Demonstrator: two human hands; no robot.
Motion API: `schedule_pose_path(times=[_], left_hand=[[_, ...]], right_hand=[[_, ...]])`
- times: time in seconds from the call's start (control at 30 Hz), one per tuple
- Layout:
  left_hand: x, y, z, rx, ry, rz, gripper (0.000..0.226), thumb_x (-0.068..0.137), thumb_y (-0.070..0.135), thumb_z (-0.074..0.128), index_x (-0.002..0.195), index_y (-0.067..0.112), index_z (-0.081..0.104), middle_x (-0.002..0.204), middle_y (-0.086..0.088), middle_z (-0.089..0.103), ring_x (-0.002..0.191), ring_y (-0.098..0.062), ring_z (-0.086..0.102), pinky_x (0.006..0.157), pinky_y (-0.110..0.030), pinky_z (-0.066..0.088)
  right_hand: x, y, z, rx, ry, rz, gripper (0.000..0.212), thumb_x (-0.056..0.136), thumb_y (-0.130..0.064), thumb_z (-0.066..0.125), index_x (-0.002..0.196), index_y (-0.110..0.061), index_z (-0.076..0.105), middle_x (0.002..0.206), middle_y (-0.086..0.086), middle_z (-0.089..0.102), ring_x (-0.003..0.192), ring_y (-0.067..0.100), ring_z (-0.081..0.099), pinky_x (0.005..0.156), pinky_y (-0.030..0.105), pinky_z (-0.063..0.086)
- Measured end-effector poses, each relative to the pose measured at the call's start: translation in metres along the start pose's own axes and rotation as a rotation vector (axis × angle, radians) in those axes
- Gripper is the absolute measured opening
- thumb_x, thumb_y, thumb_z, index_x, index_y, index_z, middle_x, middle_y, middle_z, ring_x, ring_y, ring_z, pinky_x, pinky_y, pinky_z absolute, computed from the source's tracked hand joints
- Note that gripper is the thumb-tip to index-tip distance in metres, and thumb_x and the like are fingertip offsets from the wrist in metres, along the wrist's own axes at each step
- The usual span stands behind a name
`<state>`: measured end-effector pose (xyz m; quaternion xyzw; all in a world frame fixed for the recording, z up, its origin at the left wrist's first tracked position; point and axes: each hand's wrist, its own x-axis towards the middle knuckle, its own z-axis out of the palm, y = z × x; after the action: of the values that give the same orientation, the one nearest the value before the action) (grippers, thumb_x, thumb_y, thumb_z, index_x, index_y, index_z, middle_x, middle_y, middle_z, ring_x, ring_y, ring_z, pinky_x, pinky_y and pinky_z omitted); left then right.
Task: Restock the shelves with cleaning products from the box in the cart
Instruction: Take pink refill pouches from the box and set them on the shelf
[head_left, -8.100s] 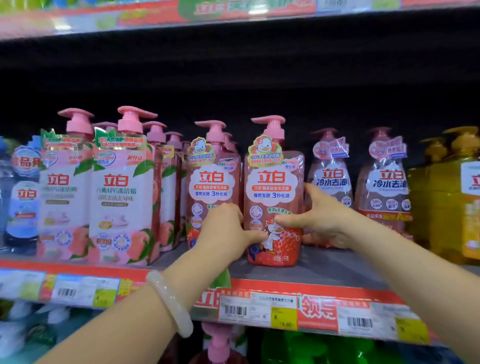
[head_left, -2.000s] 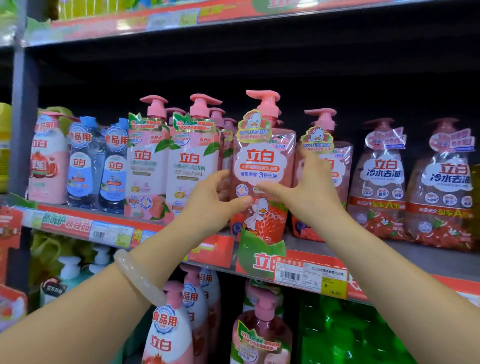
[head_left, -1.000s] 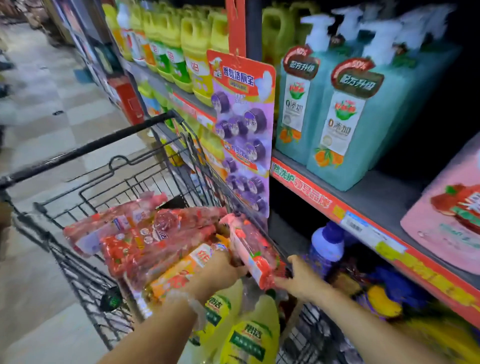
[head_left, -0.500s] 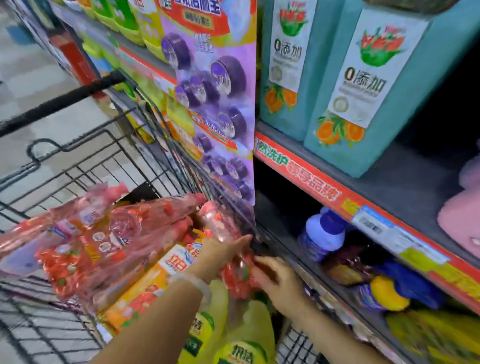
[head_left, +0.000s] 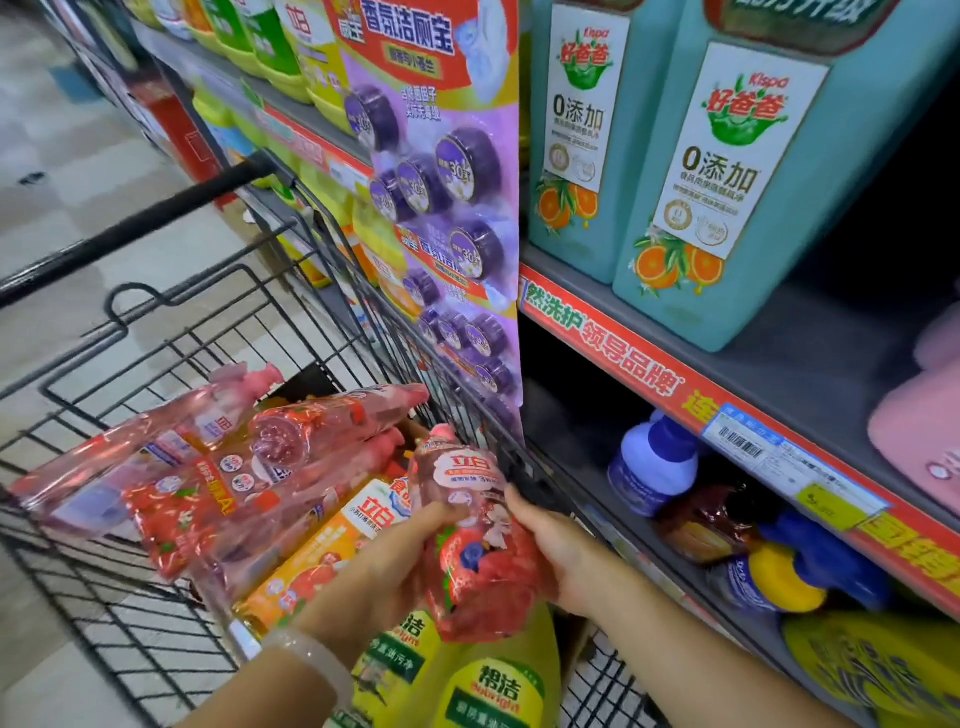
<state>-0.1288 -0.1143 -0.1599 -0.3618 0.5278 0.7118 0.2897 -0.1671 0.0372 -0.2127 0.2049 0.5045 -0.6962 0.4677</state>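
Two teal bottles, four pink bottles, two yellow bottles, one cart

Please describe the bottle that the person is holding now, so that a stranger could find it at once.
Look into the wire shopping cart beside the shelves. At its right edge, the left hand and the right hand grip one pink dish soap bottle. Unlike the other pink bottles lying flat, it is lifted, pump pointing away.
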Motion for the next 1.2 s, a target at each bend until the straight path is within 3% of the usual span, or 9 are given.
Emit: schedule_pose_path(times=[0.23,0.37,0.5,0.57,0.73,0.87,0.93,1.1,1.2], left_hand=[[-0.051,0.0,-0.004,-0.006,-0.097,0.224,0.041,0.063,0.01,0.069,0.104,0.005,0.064,0.093,-0.016,0.073,0.072,-0.025,0.072,0.062,-0.035,0.06],[-0.084,0.012,0.01,0.062,-0.106,0.34,0.05,0.064,0.014,0.07,0.113,0.013,0.063,0.101,-0.008,0.073,0.083,-0.021,0.071,0.071,-0.033,0.059],[-0.123,0.02,0.032,0.105,-0.071,0.44,0.047,0.069,0.017,0.073,0.115,0.014,0.061,0.104,-0.009,0.073,0.089,-0.026,0.069,0.085,-0.041,0.055],[-0.145,0.025,0.043,0.129,-0.081,0.491,0.034,0.079,0.012,0.069,0.113,0.01,0.063,0.097,-0.009,0.074,0.075,-0.021,0.071,0.069,-0.032,0.059],[-0.201,0.033,0.074,0.131,-0.152,0.629,0.047,0.064,0.003,0.076,0.11,0.003,0.065,0.111,-0.018,0.069,0.087,-0.028,0.07,0.074,-0.037,0.059],[-0.249,0.036,0.108,0.094,-0.267,0.776,0.055,0.058,0.003,0.071,0.113,-0.002,0.062,0.105,-0.021,0.069,0.082,-0.031,0.071,0.062,-0.034,0.059],[-0.273,0.037,0.125,0.145,-0.294,0.87,0.064,0.054,0.005,0.075,0.116,-0.002,0.061,0.109,-0.02,0.069,0.094,-0.034,0.069,0.073,-0.038,0.06],[-0.326,0.039,0.18,0.222,-0.353,1.122,0.104,0.024,0.036,0.095,0.116,0.002,0.06,0.112,-0.017,0.069,0.098,-0.029,0.068,0.073,-0.029,0.058],[-0.361,0.042,0.221,0.214,-0.45,1.264,0.101,0.019,0.038,0.095,0.109,0.003,0.063,0.107,-0.018,0.071,0.091,-0.026,0.07,0.068,-0.026,0.058]], right_hand=[[-0.052,-0.023,0.02,-0.047,-0.073,-0.166,0.077,0.056,-0.021,0.086,0.124,-0.002,0.057,0.116,0.024,0.065,0.104,0.04,0.063,0.097,0.055,0.046],[-0.096,-0.042,0.031,-0.079,-0.049,-0.294,0.047,0.059,-0.014,0.081,0.103,-0.009,0.065,0.103,0.018,0.069,0.094,0.034,0.064,0.099,0.055,0.045],[-0.146,-0.054,0.035,-0.147,-0.029,-0.415,0.036,0.076,-0.006,0.073,0.11,-0.008,0.06,0.092,0.008,0.069,0.066,0.016,0.068,0.053,0.026,0.055],[-0.173,-0.058,0.035,-0.178,-0.018,-0.463,0.04,0.076,-0.007,0.074,0.113,-0.008,0.057,0.088,0.004,0.069,0.061,0.011,0.068,0.047,0.02,0.05],[-0.249,-0.071,0.036,-0.246,-0.052,-0.638,0.026,0.076,-0.002,0.072,0.093,-0.016,0.058,0.08,-0.004,0.069,0.062,0.007,0.067,0.056,0.023,0.051],[-0.309,-0.081,0.034,-0.28,-0.035,-0.846,0.049,0.067,0.0,0.08,0.109,-0.013,0.057,0.095,0.0,0.068,0.088,0.019,0.067,0.083,0.038,0.056],[-0.341,-0.082,0.031,-0.302,-0.009,-0.967,0.055,0.06,-0.001,0.084,0.104,-0.017,0.056,0.098,0.0,0.068,0.094,0.022,0.067,0.09,0.044,0.054],[-0.432,-0.082,0.015,-0.356,0.036,-1.232,0.052,0.066,0.007,0.079,0.105,-0.016,0.053,0.102,-0.002,0.066,0.073,-0.004,0.065,0.067,0.014,0.053],[-0.492,-0.086,0.005,-0.403,0.132,-1.392,0.06,0.062,0.001,0.084,0.113,-0.014,0.054,0.113,0.001,0.065,0.084,-0.003,0.064,0.076,0.014,0.052]])
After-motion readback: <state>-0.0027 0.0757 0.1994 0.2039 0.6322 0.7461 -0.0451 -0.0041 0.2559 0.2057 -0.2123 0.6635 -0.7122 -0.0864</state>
